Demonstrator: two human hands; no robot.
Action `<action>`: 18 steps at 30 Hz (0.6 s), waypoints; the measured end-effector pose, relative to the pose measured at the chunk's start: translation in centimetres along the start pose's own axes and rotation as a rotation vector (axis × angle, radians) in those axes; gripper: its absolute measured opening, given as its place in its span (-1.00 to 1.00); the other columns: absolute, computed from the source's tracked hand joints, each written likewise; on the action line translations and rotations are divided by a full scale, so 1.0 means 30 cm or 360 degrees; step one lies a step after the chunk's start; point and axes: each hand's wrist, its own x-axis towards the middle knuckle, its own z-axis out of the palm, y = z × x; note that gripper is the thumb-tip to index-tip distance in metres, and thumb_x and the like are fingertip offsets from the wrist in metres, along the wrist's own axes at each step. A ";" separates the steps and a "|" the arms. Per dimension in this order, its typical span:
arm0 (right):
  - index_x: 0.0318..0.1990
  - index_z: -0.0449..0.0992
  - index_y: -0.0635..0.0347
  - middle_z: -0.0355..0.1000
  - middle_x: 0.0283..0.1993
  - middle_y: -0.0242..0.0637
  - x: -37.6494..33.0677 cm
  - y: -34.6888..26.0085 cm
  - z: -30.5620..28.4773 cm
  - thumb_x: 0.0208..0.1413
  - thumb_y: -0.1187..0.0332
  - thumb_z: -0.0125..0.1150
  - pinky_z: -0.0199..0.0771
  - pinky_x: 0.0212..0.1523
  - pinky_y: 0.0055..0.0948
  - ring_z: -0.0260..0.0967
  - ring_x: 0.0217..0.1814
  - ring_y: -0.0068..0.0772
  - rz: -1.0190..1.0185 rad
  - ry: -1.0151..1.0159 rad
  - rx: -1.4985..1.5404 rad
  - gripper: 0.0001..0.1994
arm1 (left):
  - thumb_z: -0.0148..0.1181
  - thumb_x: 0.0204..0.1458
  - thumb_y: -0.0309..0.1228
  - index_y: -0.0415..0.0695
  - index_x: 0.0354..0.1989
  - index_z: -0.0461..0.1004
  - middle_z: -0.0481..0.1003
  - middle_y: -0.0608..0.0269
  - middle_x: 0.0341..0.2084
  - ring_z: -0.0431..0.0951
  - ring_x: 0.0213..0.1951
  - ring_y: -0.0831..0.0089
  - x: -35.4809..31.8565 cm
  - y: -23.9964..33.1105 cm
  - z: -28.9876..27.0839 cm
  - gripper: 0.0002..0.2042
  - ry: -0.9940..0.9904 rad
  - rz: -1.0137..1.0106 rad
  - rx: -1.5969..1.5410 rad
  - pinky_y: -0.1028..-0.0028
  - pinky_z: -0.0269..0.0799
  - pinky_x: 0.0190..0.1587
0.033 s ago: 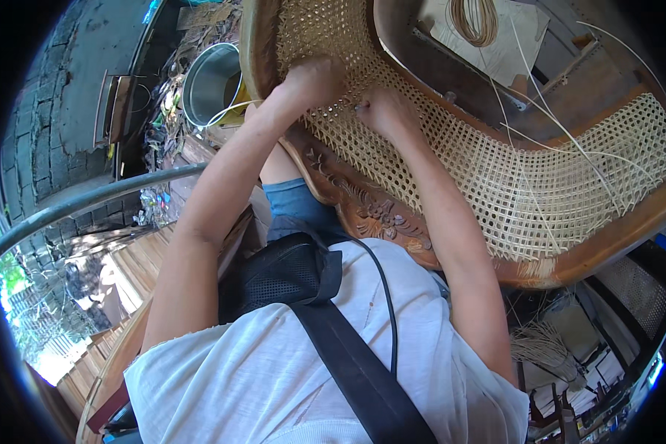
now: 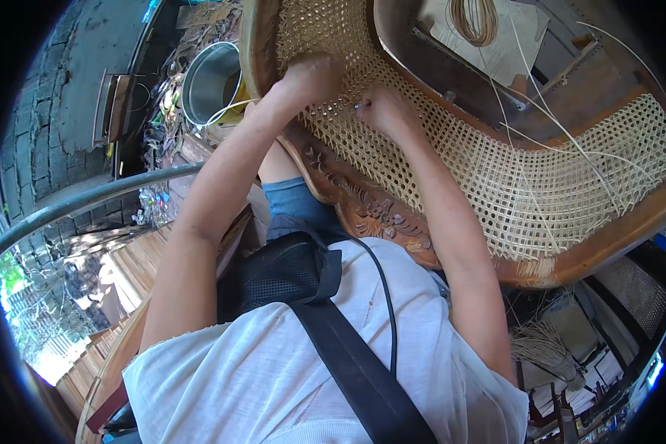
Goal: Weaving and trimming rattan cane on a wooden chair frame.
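Both hands are over the woven cane panel (image 2: 496, 185) of a curved wooden furniture frame (image 2: 381, 214) with carved flowers. My left hand (image 2: 314, 78) lies on the upper part of the weave; its fingers are blurred and turned away, so what they hold is hidden. Just to its right, my right hand (image 2: 388, 111) is closed close above the mesh. A small shiny tip pokes out at its fingers, too small to name. A pale cane strand (image 2: 229, 111) shows beside my left forearm, crossing in front of the bucket.
A metal bucket (image 2: 209, 85) stands at the upper left, above a curved metal pipe (image 2: 100, 196). Loose cane strands (image 2: 562, 129) stick up from the panel's right part. A coil of cane (image 2: 472, 22) lies at the top right, and a strand bundle (image 2: 544, 344) at the lower right.
Both hands stay at nearly the same spot on the weave. The shiny tip at my right fingers shows slightly more.
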 end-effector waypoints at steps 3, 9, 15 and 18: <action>-0.18 0.64 0.07 0.54 -0.06 -0.07 0.053 0.054 -0.012 -0.01 0.28 0.31 0.47 0.02 -0.17 0.52 0.01 -0.14 -0.0037 -0.0295 0.0240 -0.77 | 0.22 -0.08 -0.30 -0.09 -0.40 0.63 0.59 0.01 -0.42 0.63 -0.27 0.08 0.020 0.025 -0.012 -0.84 -0.0154 0.0022 0.0173 0.17 0.55 -0.16; -0.13 0.62 0.10 0.54 -0.04 -0.07 0.046 0.030 -0.033 -0.04 0.17 0.36 0.46 0.05 -0.20 0.51 0.03 -0.17 -0.0006 -0.0251 0.0022 -0.67 | 0.22 -0.08 -0.26 -0.02 -0.35 0.64 0.61 0.04 -0.38 0.64 -0.27 0.07 0.018 0.047 0.012 -0.83 -0.0311 -0.0097 0.0138 0.16 0.56 -0.19; -0.23 0.64 0.14 0.57 -0.35 -0.08 0.051 0.055 0.043 -0.05 -0.06 0.34 0.51 -0.22 -0.21 0.58 -0.26 -0.21 -0.0050 0.0164 -0.0171 -0.56 | 0.22 -0.11 -0.26 -0.01 -0.32 0.63 0.60 0.02 -0.34 0.62 -0.21 0.06 -0.002 0.091 0.022 -0.80 -0.0236 -0.0182 -0.0081 0.17 0.53 -0.13; -0.08 0.57 0.19 0.52 -0.01 -0.07 0.035 0.028 0.007 -0.06 -0.03 0.36 0.45 0.05 -0.12 0.48 0.05 -0.08 0.0080 -0.0085 -0.0082 -0.49 | 0.17 -0.06 -0.31 -0.03 -0.24 0.61 0.59 0.01 -0.35 0.62 -0.22 0.09 -0.007 0.060 0.042 -0.78 -0.0240 -0.0206 -0.0105 0.20 0.51 -0.11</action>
